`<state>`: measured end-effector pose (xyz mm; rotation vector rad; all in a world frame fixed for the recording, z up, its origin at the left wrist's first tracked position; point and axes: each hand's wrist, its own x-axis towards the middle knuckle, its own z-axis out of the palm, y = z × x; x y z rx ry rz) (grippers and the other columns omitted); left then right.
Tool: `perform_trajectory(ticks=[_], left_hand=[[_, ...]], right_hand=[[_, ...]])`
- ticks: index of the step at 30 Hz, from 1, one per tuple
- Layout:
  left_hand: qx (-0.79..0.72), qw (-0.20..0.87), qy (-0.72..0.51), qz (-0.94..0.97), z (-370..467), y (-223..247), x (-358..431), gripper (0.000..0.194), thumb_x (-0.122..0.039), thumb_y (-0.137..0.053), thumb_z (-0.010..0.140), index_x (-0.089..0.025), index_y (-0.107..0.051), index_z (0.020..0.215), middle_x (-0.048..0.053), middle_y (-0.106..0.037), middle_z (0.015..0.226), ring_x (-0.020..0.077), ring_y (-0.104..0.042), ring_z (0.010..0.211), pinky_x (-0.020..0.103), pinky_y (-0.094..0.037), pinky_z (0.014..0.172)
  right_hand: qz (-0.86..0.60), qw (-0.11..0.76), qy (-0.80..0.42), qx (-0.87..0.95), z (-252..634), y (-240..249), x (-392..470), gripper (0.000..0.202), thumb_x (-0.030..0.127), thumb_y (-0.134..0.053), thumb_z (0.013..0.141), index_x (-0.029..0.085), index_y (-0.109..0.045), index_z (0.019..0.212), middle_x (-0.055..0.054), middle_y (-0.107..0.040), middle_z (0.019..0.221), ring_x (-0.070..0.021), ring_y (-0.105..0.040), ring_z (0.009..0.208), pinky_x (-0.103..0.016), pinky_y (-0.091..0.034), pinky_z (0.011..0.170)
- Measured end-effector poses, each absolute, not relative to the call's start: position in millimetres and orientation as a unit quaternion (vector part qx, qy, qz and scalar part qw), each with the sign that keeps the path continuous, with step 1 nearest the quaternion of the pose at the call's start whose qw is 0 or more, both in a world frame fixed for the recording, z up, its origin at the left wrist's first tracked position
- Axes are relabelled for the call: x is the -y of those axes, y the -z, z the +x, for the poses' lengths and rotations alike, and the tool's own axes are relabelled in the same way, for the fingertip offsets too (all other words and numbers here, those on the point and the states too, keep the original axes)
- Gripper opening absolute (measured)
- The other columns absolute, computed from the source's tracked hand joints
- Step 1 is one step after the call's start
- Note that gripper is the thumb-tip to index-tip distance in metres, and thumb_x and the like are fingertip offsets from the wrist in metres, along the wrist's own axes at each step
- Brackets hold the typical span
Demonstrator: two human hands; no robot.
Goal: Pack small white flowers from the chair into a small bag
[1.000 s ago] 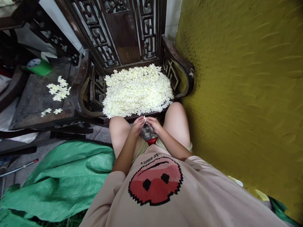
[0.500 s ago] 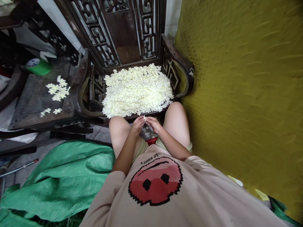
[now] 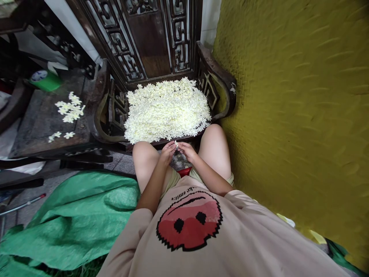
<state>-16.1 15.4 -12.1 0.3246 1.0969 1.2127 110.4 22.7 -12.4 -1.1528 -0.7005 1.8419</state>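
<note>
Between my knees, my left hand [image 3: 167, 152] and my right hand [image 3: 187, 151] meet at the fingertips. Both are closed around one small white flower [image 3: 176, 144], pinched between them; its lower part is hidden by the fingers. Just beyond my hands, a thick heap of white flowers [image 3: 168, 109] covers the seat of a dark carved wooden chair [image 3: 155, 50]. The nearest blossoms lie at the seat's front edge, close to my knees.
To the left, a dark wooden table [image 3: 37, 119] bears a few loose white flowers [image 3: 70, 108] and a green roll of tape [image 3: 46, 80]. A green plastic sheet [image 3: 86, 215] lies at my left side. A yellow textured mat [image 3: 288, 115] stands close on the right.
My hands stay in the same place, still pinching the small flower. The view has shifted very slightly; nothing else has visibly moved.
</note>
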Motion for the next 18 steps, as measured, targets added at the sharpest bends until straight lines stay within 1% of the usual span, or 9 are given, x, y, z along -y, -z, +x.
perform_trajectory(ticks=[3,7,11,13,15,18], left_hand=[[-0.508,0.655,-0.537,0.155,-15.9,13.9,-15.7,0.038,-0.018,-0.082,0.050,-0.014,-0.062,0.083,0.002,-0.065,0.071,0.0115,-0.061,0.071,0.027,-0.045,0.076],[-0.549,0.606,-0.543,0.189,-13.9,13.5,-15.2,0.041,-0.023,-0.082,0.046,-0.014,-0.063,0.081,0.001,-0.064,0.066,0.0121,-0.060,0.065,0.028,-0.045,0.072],[-0.563,0.573,-0.547,0.237,-11.4,9.1,-12.6,0.040,-0.023,-0.080,0.049,-0.014,-0.062,0.083,0.002,-0.065,0.067,0.0126,-0.060,0.066,0.028,-0.044,0.073],[-0.564,0.565,-0.548,0.250,-9.9,6.7,-11.1,0.039,-0.023,-0.079,0.051,-0.013,-0.061,0.084,0.002,-0.065,0.067,0.0121,-0.059,0.064,0.028,-0.044,0.073],[-0.564,0.563,-0.548,0.254,-8.4,5.0,-10.0,0.038,-0.023,-0.078,0.052,-0.014,-0.060,0.084,0.001,-0.064,0.066,0.0114,-0.058,0.063,0.027,-0.044,0.071],[-0.564,0.563,-0.549,0.252,-6.4,4.3,-9.5,0.038,-0.022,-0.077,0.052,-0.014,-0.059,0.084,0.001,-0.065,0.066,0.0114,-0.059,0.063,0.027,-0.045,0.070]], right_hand=[[-0.490,0.424,-0.700,0.299,110.4,10.9,-22.3,0.034,0.044,-0.075,0.056,0.018,-0.070,0.077,-0.001,-0.067,0.072,-0.0091,-0.051,0.059,-0.023,-0.038,0.059],[-0.501,0.448,-0.651,0.353,107.7,8.6,-22.1,0.033,0.047,-0.072,0.058,0.017,-0.069,0.073,-0.002,-0.067,0.073,-0.0111,-0.053,0.062,-0.025,-0.042,0.064],[-0.494,0.436,-0.631,0.409,105.2,8.7,-21.0,0.035,0.045,-0.073,0.058,0.016,-0.070,0.077,-0.004,-0.068,0.073,-0.0129,-0.056,0.062,-0.026,-0.044,0.065],[-0.510,0.431,-0.603,0.437,106.0,8.3,-19.4,0.032,0.044,-0.070,0.062,0.016,-0.070,0.078,-0.005,-0.069,0.076,-0.0136,-0.056,0.061,-0.027,-0.044,0.065],[-0.520,0.429,-0.569,0.471,107.6,6.7,-17.1,0.029,0.043,-0.065,0.069,0.017,-0.071,0.081,-0.006,-0.070,0.080,-0.0144,-0.057,0.061,-0.028,-0.044,0.065],[-0.538,0.427,-0.529,0.499,108.4,2.8,-13.7,0.024,0.040,-0.059,0.074,0.020,-0.070,0.083,-0.005,-0.070,0.081,-0.0154,-0.059,0.060,-0.028,-0.044,0.065]])
